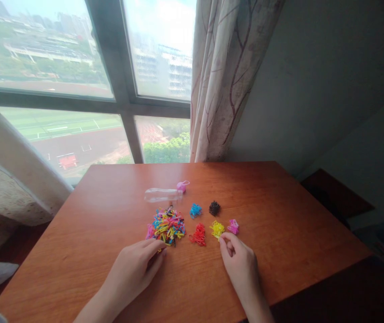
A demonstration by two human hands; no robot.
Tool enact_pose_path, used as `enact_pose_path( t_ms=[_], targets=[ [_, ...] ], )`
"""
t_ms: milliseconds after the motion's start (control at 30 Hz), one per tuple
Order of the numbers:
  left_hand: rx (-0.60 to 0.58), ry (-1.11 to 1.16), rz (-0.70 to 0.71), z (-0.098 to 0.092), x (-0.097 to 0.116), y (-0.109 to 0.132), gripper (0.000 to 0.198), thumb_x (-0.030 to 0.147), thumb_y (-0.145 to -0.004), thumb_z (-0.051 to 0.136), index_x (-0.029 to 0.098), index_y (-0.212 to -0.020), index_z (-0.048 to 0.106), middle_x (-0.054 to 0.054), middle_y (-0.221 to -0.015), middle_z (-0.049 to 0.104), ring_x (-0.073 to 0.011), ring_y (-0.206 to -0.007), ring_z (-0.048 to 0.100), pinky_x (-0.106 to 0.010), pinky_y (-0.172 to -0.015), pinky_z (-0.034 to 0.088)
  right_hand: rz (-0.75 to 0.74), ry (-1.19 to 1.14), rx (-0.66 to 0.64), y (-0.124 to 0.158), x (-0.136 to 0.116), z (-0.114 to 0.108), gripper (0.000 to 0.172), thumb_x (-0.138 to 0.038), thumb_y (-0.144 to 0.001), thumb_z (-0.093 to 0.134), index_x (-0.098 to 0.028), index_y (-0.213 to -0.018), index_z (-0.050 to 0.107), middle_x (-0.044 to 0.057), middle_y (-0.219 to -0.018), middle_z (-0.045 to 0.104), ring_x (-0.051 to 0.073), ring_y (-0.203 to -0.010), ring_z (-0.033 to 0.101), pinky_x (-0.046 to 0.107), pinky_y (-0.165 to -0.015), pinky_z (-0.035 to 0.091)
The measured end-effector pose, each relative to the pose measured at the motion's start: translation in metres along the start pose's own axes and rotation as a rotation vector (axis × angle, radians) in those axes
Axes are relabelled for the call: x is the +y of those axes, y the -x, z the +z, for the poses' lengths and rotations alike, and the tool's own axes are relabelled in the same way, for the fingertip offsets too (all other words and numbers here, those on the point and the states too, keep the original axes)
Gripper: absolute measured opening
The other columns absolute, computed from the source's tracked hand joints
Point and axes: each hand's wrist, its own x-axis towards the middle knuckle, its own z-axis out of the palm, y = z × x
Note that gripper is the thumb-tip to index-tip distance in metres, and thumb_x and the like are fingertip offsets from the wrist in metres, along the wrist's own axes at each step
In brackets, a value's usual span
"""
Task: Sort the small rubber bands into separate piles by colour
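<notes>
Small elastic bands in mixed colours form a loose pile [169, 225] on the wooden table. My left hand [136, 264] is at the pile's near edge, its thumb and forefinger closed around a rubber band, with a bit of yellow between the tips. My right hand [241, 260] is pinched closed at the near side of a small heap of yellow rubber bands [217, 228], with a yellow band at its fingertips. Beside these lie separate heaps of red bands [198, 235], blue bands [195, 210], black bands [214, 207] and pink bands [233, 226].
Behind the mixed pile a clear plastic bottle [161, 195] lies on its side, a pink cap with a loop [181, 186] at its right end. The wooden table [296, 237] reaches back to a window and a patterned curtain [219, 80]. A wall stands at right.
</notes>
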Motion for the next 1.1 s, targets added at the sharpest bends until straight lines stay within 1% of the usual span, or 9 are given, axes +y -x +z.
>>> enact_pose_path(
  t_ms=[133,267,333,500,633,767,867,967,1100],
  targets=[
    [0.042,-0.001,-0.005,-0.001,-0.001,-0.001,0.023,0.023,-0.093,0.044,0.025,-0.094,0.067,-0.002,-0.089,0.077,-0.016,-0.075,0.072,-0.021,-0.066,0.053,-0.029,-0.051,-0.014,0.002,-0.015,0.002,0.032,-0.038,-0.099,0.046,-0.02,-0.083,0.068,-0.001,-0.058,0.058,0.013,-0.049,0.054,0.022,-0.054,0.038],
    [0.109,-0.016,-0.055,-0.002,-0.003,0.0,0.022,0.023,-0.091,0.046,0.026,-0.1,0.067,-0.001,-0.088,0.077,-0.0152,-0.07,0.072,-0.02,-0.06,0.051,-0.101,-0.076,-0.09,0.009,-0.037,0.011,0.026,-0.029,-0.098,0.047,-0.021,-0.084,0.066,-0.001,-0.062,0.061,0.013,-0.053,0.056,0.022,-0.056,0.036],
    [0.096,-0.031,-0.071,-0.002,-0.004,0.001,0.022,0.022,-0.091,0.046,0.026,-0.099,0.066,0.0,-0.085,0.076,-0.0151,-0.068,0.072,-0.02,-0.058,0.05,-0.138,-0.073,-0.117,0.012,-0.047,0.016,0.023,-0.025,-0.097,0.046,-0.022,-0.083,0.065,-0.001,-0.062,0.06,0.013,-0.054,0.056,0.023,-0.056,0.034],
    [0.019,-0.042,-0.064,-0.004,-0.002,-0.001,0.022,0.021,-0.09,0.045,0.025,-0.095,0.066,-0.001,-0.088,0.076,-0.0173,-0.074,0.072,-0.023,-0.064,0.053,-0.205,-0.07,-0.195,0.02,-0.066,0.029,0.02,-0.018,-0.094,0.046,-0.023,-0.081,0.061,-0.003,-0.064,0.061,0.013,-0.057,0.057,0.025,-0.058,0.031],
    [0.001,-0.054,-0.056,-0.004,-0.003,-0.001,0.023,0.021,-0.089,0.045,0.025,-0.093,0.067,-0.002,-0.087,0.076,-0.0181,-0.075,0.073,-0.023,-0.065,0.053,-0.224,-0.047,-0.229,0.022,-0.071,0.034,0.018,-0.016,-0.092,0.048,-0.023,-0.079,0.058,-0.003,-0.066,0.062,0.013,-0.06,0.059,0.024,-0.058,0.03],
    [0.041,-0.07,-0.067,-0.007,-0.008,0.002,0.023,0.021,-0.088,0.046,0.026,-0.096,0.068,-0.002,-0.09,0.077,-0.0171,-0.073,0.072,-0.022,-0.064,0.052,-0.25,-0.034,-0.23,0.022,-0.071,0.035,0.017,-0.014,-0.09,0.05,-0.023,-0.077,0.056,-0.003,-0.067,0.063,0.012,-0.061,0.06,0.024,-0.059,0.031],
    [0.064,-0.071,-0.077,-0.011,-0.011,0.005,0.024,0.021,-0.089,0.046,0.027,-0.098,0.067,0.0,-0.089,0.077,-0.0161,-0.071,0.072,-0.021,-0.06,0.05,-0.247,-0.049,-0.236,0.023,-0.07,0.034,0.016,-0.015,-0.09,0.049,-0.023,-0.078,0.056,-0.003,-0.068,0.063,0.012,-0.061,0.059,0.024,-0.059,0.03],
    [0.052,-0.09,-0.086,-0.015,-0.013,0.008,0.023,0.022,-0.09,0.046,0.028,-0.098,0.067,0.002,-0.084,0.076,-0.0155,-0.068,0.071,-0.02,-0.055,0.047,-0.229,-0.07,-0.258,0.024,-0.07,0.034,0.016,-0.015,-0.09,0.049,-0.023,-0.078,0.056,-0.003,-0.068,0.062,0.012,-0.061,0.058,0.025,-0.059,0.029],
    [0.018,-0.13,-0.083,-0.015,-0.014,0.01,0.024,0.022,-0.092,0.045,0.028,-0.101,0.066,0.002,-0.085,0.076,-0.0158,-0.071,0.072,-0.02,-0.055,0.047,-0.203,-0.086,-0.283,0.025,-0.07,0.034,0.016,-0.014,-0.09,0.049,-0.023,-0.078,0.055,-0.004,-0.069,0.062,0.012,-0.062,0.057,0.026,-0.059,0.027]
  ],
)
